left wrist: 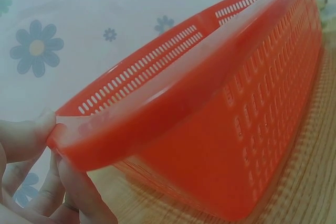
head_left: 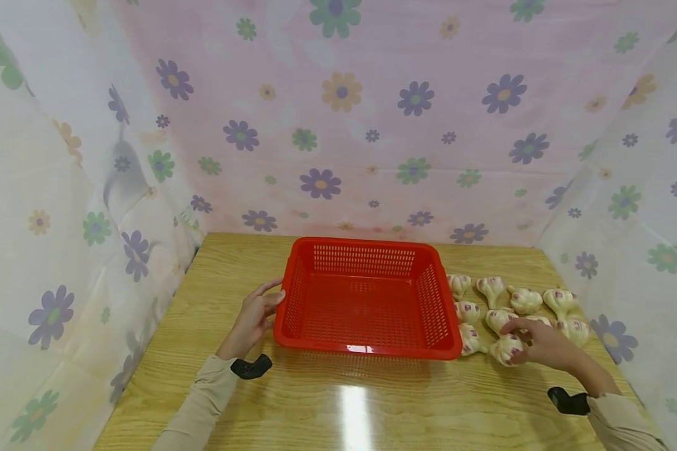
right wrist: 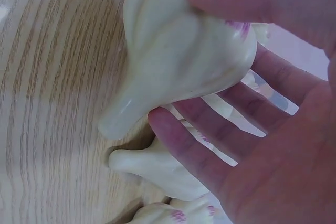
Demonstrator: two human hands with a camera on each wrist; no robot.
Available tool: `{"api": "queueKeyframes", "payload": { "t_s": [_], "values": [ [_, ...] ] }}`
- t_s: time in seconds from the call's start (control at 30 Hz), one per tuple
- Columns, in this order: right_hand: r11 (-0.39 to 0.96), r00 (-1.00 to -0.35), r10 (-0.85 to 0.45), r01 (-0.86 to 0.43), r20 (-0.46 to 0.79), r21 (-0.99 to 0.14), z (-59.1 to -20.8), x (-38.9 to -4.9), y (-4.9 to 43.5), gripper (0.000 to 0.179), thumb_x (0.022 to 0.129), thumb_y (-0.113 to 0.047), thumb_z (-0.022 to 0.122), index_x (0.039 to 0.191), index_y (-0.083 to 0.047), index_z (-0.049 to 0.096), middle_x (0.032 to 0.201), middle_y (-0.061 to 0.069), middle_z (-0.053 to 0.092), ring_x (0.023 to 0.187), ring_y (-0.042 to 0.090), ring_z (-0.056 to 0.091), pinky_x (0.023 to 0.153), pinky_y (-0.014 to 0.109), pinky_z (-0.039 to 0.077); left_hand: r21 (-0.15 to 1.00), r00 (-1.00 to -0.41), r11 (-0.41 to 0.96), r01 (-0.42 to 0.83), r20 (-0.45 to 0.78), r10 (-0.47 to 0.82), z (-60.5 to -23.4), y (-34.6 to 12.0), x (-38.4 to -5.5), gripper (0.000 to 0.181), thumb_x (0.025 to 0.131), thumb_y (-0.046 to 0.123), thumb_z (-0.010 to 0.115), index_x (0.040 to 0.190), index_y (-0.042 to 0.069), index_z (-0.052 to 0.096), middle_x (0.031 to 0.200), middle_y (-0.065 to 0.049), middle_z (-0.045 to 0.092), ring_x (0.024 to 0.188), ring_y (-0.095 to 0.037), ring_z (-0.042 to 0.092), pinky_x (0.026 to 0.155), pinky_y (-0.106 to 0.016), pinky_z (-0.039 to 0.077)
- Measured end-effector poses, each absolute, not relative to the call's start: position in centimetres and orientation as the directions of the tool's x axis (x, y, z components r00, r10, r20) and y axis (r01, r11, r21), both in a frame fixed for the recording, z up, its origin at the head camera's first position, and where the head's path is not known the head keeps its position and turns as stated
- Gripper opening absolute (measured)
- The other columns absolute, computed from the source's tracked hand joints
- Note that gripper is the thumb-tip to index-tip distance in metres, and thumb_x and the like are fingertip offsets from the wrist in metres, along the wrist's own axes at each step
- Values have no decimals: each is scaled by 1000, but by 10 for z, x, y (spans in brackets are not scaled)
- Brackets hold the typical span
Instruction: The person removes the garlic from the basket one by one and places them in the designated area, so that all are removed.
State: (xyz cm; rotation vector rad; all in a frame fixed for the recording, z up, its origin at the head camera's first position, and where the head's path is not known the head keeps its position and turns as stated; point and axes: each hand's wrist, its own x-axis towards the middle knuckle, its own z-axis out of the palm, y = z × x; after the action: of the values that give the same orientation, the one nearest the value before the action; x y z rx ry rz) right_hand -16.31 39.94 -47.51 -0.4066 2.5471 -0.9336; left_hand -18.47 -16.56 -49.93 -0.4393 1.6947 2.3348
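A red plastic basket [head_left: 327, 344] with slotted walls stands on the wooden table, and nothing lies inside it. My left hand [head_left: 252, 321] grips the basket's left rim, thumb on top and fingers beneath, as the left wrist view also shows. To the right of the basket, my right hand [head_left: 553, 346] holds a garlic bulb [right wrist: 184, 51] between thumb and fingers. This bulb is off-white with purple streaks, its stem pointing away from the palm. Other garlic bulbs [head_left: 526, 300] lie around that hand; some are partly hidden by it.
The wooden table [head_left: 225, 275] extends left of the basket and in front of it. A flowered cloth [head_left: 372, 156] hangs behind the table and along both sides. Several garlic bulbs sit close against the basket's right wall.
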Motion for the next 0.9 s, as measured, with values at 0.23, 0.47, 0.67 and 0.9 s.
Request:
{"api": "queueKeyframes", "payload": {
  "t_s": [0.23, 0.47, 0.67, 0.9],
  "values": [
    [720, -862, -438, -167, -255, -674, -483, -167, 404, 51, 72, -13, 79, 115, 4, 56, 117, 25, 54, 105, 45, 52, 72, 39, 50, 890, -933, -296, -346, -359, 11, -499, -165, -185, 43, 92, 14, 60, 135, 17, 50, 107, -5, 63, 85, -18, 63, 64, -38, 55],
    [719, -854, -464, -207, -236, -664, -485, -168, 405, 48, 72, -11, 78, 112, 4, 56, 114, 23, 55, 106, 48, 51, 76, 42, 50, 889, -932, -298, -348, -362, 10, -499, -165, -185, 44, 92, 14, 61, 134, 18, 50, 106, -5, 63, 85, -18, 63, 65, -38, 55],
    [718, -853, -483, -258, -196, -647, -486, -167, 405, 42, 69, -5, 78, 106, 1, 58, 110, 20, 56, 101, 33, 55, 71, 36, 50, 890, -933, -297, -346, -361, 6, -499, -165, -185, 44, 92, 14, 61, 135, 18, 50, 105, -4, 64, 84, -17, 63, 64, -37, 55],
    [715, -862, -494, -328, -113, -617, -490, -167, 406, 42, 67, -2, 80, 104, 1, 60, 108, 20, 57, 92, 16, 55, 66, 31, 49, 883, -927, -304, -357, -374, 0, -499, -165, -185, 43, 92, 13, 61, 133, 18, 51, 104, -4, 63, 83, -17, 63, 63, -36, 54]
  ]
}}
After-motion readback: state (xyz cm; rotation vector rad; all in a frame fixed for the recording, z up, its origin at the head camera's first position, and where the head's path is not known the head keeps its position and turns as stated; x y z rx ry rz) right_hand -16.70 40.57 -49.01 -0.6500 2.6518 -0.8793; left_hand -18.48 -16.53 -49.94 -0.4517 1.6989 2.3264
